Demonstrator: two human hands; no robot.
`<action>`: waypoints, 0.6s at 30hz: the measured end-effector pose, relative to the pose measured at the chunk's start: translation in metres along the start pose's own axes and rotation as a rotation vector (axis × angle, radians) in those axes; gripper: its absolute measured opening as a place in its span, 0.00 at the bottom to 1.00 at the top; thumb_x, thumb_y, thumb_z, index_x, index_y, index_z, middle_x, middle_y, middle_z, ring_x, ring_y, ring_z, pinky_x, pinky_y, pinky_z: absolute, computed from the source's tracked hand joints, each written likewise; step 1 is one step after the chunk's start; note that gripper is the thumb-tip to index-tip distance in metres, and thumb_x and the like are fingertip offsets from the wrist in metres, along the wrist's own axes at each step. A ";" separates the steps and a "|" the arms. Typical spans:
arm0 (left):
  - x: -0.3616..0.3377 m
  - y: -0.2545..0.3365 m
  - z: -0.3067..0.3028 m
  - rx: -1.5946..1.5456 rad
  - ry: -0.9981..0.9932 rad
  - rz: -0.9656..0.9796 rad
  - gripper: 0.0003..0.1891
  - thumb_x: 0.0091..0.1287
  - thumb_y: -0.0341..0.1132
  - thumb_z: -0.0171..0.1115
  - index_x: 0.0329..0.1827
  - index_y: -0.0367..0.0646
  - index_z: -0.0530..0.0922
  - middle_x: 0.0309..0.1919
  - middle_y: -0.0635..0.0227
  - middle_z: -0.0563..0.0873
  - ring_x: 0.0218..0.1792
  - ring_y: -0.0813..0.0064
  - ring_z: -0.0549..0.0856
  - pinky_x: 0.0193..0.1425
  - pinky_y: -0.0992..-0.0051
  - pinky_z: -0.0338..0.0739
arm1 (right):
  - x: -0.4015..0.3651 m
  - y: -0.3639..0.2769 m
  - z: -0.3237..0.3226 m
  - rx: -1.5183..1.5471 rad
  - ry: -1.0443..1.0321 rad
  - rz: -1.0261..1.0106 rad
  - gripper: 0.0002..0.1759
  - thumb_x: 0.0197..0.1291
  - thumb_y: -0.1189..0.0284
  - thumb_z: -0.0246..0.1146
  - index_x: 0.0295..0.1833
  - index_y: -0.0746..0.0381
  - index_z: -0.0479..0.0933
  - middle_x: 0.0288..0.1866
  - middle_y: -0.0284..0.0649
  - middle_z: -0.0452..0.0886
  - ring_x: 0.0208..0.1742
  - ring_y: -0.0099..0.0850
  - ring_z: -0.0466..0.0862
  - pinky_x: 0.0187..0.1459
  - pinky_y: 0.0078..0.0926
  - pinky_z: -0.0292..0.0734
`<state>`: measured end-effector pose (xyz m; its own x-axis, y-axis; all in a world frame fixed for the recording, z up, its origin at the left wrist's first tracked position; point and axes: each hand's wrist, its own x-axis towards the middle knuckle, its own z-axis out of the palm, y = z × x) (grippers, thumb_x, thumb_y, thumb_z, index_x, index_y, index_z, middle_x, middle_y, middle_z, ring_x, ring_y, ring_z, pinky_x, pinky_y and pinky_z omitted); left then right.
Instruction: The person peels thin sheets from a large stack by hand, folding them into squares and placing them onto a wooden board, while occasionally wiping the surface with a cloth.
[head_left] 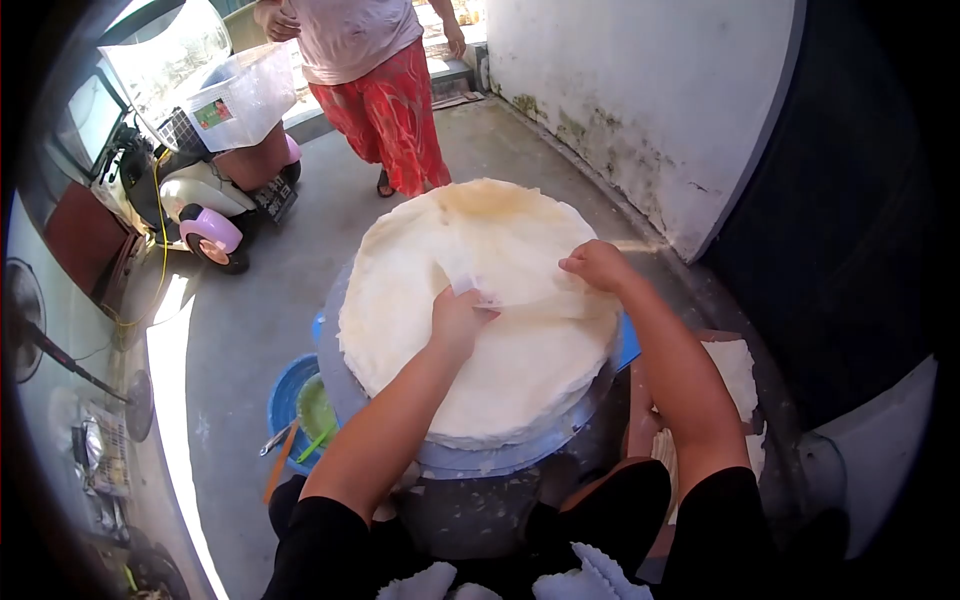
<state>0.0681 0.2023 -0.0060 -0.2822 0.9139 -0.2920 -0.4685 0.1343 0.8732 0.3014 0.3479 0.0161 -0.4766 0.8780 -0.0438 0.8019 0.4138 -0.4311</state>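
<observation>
A big round stack of thin, pale, dough-like sheets [440, 385] lies in front of me on a round, light-coloured base [480, 460]. Over the middle of the stack, my left hand [461, 318] is closed, with a whitish flap of thin sheet [466, 287] showing at its thumb and fingers. My right hand [597, 266] is closed in a pinch at the right side of the top sheet. A raised crease in that sheet runs between the two hands. The far edge of the stack is yellowish and uneven.
Low on the left, a blue basin [285, 390] holds a green bowl [317, 408]. More pale pieces [735, 375] lie by my right knee. A person [375, 90] in red trousers stands beyond the stack. A scooter [205, 200] carries a clear bin [240, 95]; a wall [640, 110] rises at right.
</observation>
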 end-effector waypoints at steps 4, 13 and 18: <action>-0.030 0.030 -0.030 0.019 -0.054 0.027 0.17 0.75 0.25 0.47 0.65 0.34 0.68 0.57 0.53 0.80 0.55 0.58 0.84 0.61 0.57 0.82 | -0.002 0.000 0.006 -0.015 0.012 0.011 0.22 0.52 0.62 0.75 0.52 0.59 0.87 0.48 0.47 0.89 0.51 0.42 0.87 0.55 0.35 0.80; -0.116 0.095 -0.105 -0.071 -0.064 0.246 0.20 0.75 0.26 0.51 0.69 0.35 0.69 0.61 0.57 0.81 0.57 0.61 0.84 0.63 0.58 0.81 | -0.024 0.002 0.002 -0.103 -0.087 -0.083 0.29 0.50 0.62 0.76 0.59 0.56 0.84 0.58 0.48 0.85 0.60 0.45 0.83 0.63 0.37 0.77; -0.181 0.127 -0.126 -0.056 -0.049 0.381 0.20 0.75 0.26 0.52 0.68 0.32 0.69 0.61 0.57 0.82 0.59 0.64 0.84 0.65 0.61 0.80 | -0.062 -0.065 -0.024 0.108 -0.068 -0.118 0.26 0.55 0.64 0.75 0.59 0.60 0.83 0.57 0.47 0.85 0.60 0.42 0.83 0.63 0.36 0.76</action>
<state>-0.0461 0.0056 0.1082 -0.4047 0.9118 0.0693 -0.3832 -0.2379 0.8925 0.2873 0.2722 0.0685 -0.5912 0.8052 -0.0466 0.6976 0.4815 -0.5306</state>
